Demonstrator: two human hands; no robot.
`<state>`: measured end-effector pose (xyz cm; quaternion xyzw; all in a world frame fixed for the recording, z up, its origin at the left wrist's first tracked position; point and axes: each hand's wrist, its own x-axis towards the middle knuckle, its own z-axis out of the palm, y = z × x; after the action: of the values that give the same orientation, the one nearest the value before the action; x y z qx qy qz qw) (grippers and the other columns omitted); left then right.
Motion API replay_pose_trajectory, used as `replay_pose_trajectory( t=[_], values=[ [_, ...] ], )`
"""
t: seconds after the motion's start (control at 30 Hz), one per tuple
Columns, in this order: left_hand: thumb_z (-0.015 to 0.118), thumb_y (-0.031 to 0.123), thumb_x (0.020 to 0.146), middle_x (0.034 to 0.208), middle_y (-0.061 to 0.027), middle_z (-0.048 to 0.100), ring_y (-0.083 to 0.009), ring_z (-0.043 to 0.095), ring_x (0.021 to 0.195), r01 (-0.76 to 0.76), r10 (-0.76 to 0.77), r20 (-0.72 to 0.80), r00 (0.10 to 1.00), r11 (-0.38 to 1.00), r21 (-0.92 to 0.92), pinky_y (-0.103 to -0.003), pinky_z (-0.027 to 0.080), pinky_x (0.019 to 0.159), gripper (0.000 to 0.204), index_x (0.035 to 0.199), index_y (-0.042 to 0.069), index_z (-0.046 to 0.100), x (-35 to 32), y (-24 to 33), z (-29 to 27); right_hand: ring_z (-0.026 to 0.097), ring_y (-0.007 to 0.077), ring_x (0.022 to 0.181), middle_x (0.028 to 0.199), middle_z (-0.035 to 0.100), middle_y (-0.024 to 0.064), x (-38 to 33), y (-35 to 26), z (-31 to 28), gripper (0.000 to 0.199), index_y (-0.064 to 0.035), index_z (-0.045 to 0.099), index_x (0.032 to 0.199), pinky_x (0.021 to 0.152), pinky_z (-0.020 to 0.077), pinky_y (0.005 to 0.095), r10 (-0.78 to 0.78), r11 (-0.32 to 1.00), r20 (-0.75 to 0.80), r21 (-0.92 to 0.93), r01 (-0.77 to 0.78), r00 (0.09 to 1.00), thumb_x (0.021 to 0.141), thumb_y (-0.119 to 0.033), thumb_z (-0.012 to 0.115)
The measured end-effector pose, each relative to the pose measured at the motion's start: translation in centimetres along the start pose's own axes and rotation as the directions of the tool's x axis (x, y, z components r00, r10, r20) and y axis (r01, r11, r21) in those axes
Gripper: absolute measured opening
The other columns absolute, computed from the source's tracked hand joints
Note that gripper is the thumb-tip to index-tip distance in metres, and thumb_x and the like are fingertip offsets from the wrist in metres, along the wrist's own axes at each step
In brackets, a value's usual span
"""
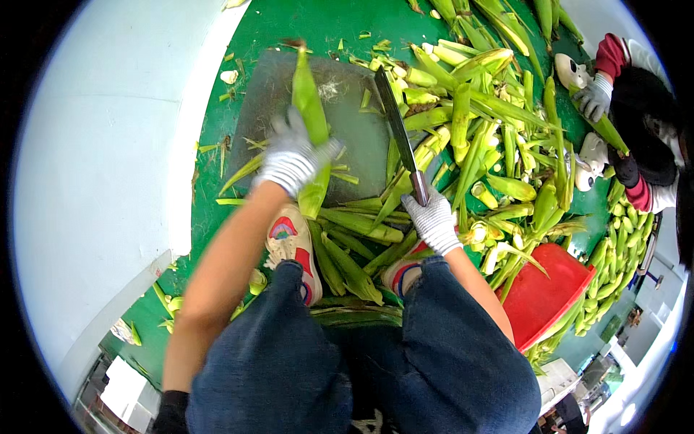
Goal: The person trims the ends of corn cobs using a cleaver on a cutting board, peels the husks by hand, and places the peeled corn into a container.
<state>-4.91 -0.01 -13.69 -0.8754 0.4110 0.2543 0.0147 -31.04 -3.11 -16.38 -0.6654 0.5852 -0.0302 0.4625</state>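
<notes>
At frame centre, the gloved left hand grips a husked corn ear on the chopping board, best pinned steady while the right hand holds the cleaver.

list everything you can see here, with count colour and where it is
corn ear in husk: one, green, lying on the cutting board under the left hand
cleaver: one, dark blade, raised over the board's right edge
cutting board: one, grey, on the floor ahead of the feet
loose husks and corn: many, green and pale yellow, heaped right of the board
floor mat: one, green, under everything
crate: one, red, lower right
trimmed corn pile: many, green, far right
co-worker: one, dark and red sleeves, grey gloves, upper right
shoes: two, white with red, near the husks
left hand: white knit glove, gripping the corn ear
right hand: white knit glove, holding the cleaver handle
</notes>
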Motion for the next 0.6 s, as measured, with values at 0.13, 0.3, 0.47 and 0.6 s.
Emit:
replay_pose_trajectory(
  t=[0.13, 0.3, 0.47, 0.6],
  values=[
    [0.072, 0.032, 0.065, 0.134, -0.0313, 0.024, -0.0449, 0.037, 0.120, 0.112, -0.107, 0.033, 0.994, 0.927, -0.358, -0.042, 0.035, 0.101, 0.101, 0.141, 0.013, 0.009, 0.2, -0.7, 3.6, 0.056, 0.0185, 0.066, 0.073, 0.059, 0.0112, 0.0, 0.0, 0.1, 0.042, 0.0010, 0.055, 0.109, 0.065, 0.0463, 0.0308, 0.070, 0.996, 0.093, -0.056, -0.065, 0.993, 0.076, -0.022, 0.067],
    [0.073, 0.024, 0.063, 0.130, -0.0228, 0.037, -0.0403, 0.045, 0.113, -0.292, 0.240, 0.280, 0.929, 0.943, 0.161, -0.043, 0.041, 0.096, 0.092, 0.140, 0.019, 0.021, -1.8, -3.0, -0.4, 0.057, 0.0323, 0.059, 0.063, 0.055, 0.0202, -0.5, -1.6, -1.1, 0.033, -0.0006, 0.055, 0.090, 0.059, 0.0457, 0.0372, -0.209, 0.978, -0.018, -0.034, 0.208, 0.978, 0.078, -0.030, 0.063],
    [0.073, 0.026, 0.065, 0.131, -0.0191, 0.038, -0.0375, 0.047, 0.113, -0.329, 0.266, 0.276, 0.924, 0.919, 0.217, -0.042, 0.042, 0.095, 0.089, 0.139, 0.020, 0.025, -2.3, -2.2, -1.9, 0.060, 0.0389, 0.071, 0.070, 0.058, 0.0248, 2.7, -3.2, 0.3, 0.033, 0.0019, 0.055, 0.090, 0.065, 0.0475, 0.0404, -0.032, 0.977, 0.248, -0.198, 0.083, 0.968, 0.078, -0.029, 0.060],
    [0.073, 0.026, 0.066, 0.127, -0.0186, 0.041, -0.0378, 0.049, 0.110, -0.318, 0.220, 0.356, 0.908, 0.916, 0.245, -0.042, 0.043, 0.093, 0.087, 0.139, 0.019, 0.026, -1.2, -2.7, -3.1, 0.061, 0.0319, 0.070, 0.076, 0.060, 0.0230, 1.6, -5.9, -0.2, 0.034, 0.0020, 0.056, 0.093, 0.065, 0.0476, 0.0359, -0.260, 0.955, 0.063, 0.164, 0.247, 0.963, 0.078, -0.027, 0.063]
  ],
)
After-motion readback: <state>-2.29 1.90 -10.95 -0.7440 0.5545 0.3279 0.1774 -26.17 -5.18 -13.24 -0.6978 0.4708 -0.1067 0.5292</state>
